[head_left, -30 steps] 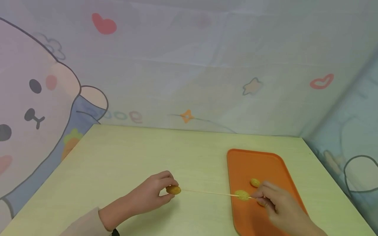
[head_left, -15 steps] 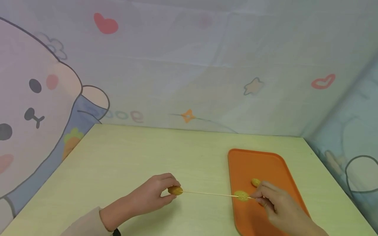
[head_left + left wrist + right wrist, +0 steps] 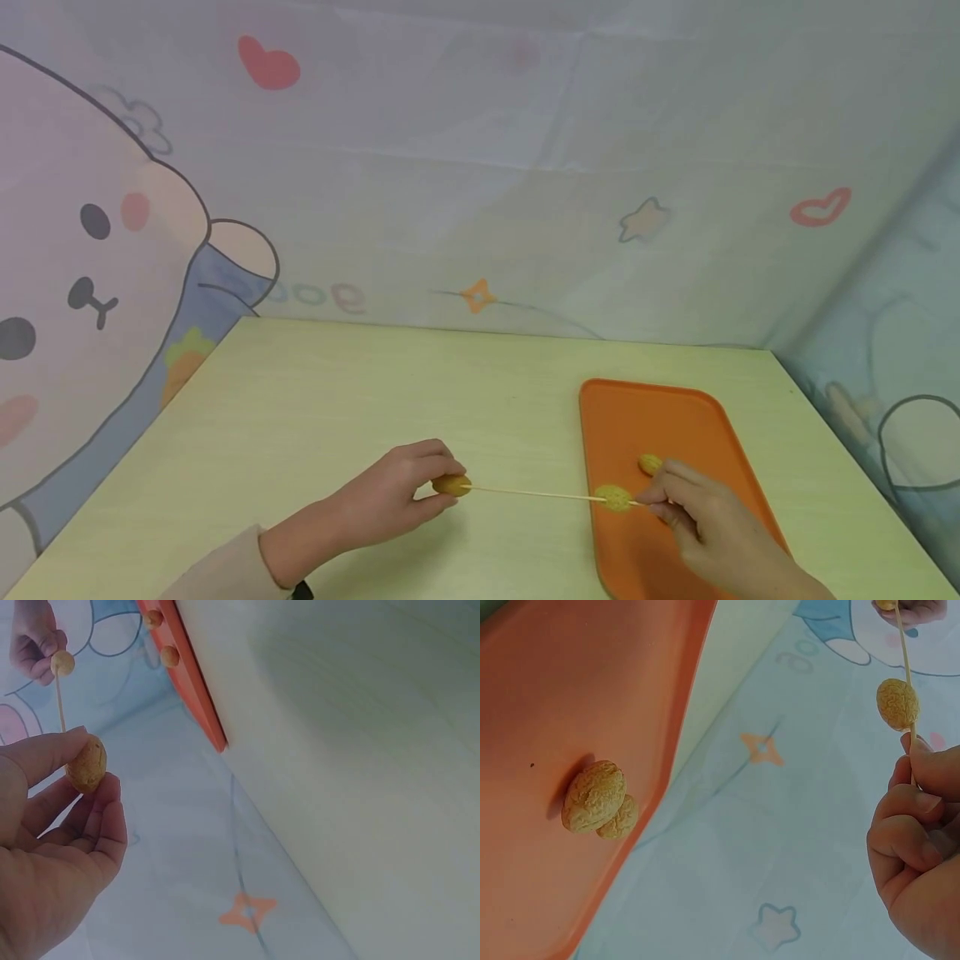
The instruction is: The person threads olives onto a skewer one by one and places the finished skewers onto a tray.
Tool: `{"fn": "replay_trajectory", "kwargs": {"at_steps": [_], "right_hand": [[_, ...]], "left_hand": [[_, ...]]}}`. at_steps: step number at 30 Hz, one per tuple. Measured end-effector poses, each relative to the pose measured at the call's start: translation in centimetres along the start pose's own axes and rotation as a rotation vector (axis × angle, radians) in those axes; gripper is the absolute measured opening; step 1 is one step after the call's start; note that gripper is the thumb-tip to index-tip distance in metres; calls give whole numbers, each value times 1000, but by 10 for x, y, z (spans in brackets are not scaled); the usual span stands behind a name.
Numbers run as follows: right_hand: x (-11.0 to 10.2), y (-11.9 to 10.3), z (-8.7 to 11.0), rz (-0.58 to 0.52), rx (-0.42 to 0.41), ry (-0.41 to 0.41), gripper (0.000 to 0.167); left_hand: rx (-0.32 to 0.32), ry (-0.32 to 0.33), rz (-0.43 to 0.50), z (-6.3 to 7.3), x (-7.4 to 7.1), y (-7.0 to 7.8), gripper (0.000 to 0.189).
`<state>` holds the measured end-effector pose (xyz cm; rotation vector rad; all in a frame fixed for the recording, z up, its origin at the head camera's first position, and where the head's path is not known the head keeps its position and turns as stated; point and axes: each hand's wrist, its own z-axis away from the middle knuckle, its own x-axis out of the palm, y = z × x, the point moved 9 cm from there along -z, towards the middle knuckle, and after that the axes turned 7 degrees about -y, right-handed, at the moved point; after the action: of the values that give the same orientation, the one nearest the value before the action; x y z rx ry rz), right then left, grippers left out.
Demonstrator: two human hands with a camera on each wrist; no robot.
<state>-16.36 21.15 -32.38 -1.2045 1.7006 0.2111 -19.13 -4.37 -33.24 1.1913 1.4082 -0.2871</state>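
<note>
My left hand (image 3: 408, 492) pinches a wrinkled yellow-brown oval ball (image 3: 88, 765) between thumb and fingers. The tip of a thin wooden skewer (image 3: 532, 493) meets that ball on its right side. At the skewer's other end, my right hand (image 3: 712, 521) pinches the stick with thumb and fingertips. A similar ball (image 3: 898, 703) is threaded on the skewer just ahead of the right fingertips. The skewer lies almost level, held above the table and the tray's left edge. How deep its tip sits in the left ball I cannot tell.
An orange tray (image 3: 645, 412) lies on the right of the pale yellow table (image 3: 390, 375). Two more wrinkled balls rest on it: a nearer one (image 3: 594, 796) and one partly behind it (image 3: 619, 819). A printed cloth (image 3: 450, 167) hangs behind the table.
My left hand has shifted slightly right with its ball, closing the small gap to the skewer's tip. My right hand and the threaded ball have hardly moved.
</note>
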Motion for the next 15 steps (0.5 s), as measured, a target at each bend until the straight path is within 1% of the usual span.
{"fn": "replay_trajectory", "kwargs": {"at_steps": [3,9,15], "right_hand": [[0,0,0,-6,0,2,56],[-1,-1,1,-5,-6,14,59],[-3,-2,1,-5,-4,23,57]], "left_hand": [[4,4,7,-1,0,1,17],[36,25,13,-3,1,3,16],[45,23,14,-6,2,5,14]]}}
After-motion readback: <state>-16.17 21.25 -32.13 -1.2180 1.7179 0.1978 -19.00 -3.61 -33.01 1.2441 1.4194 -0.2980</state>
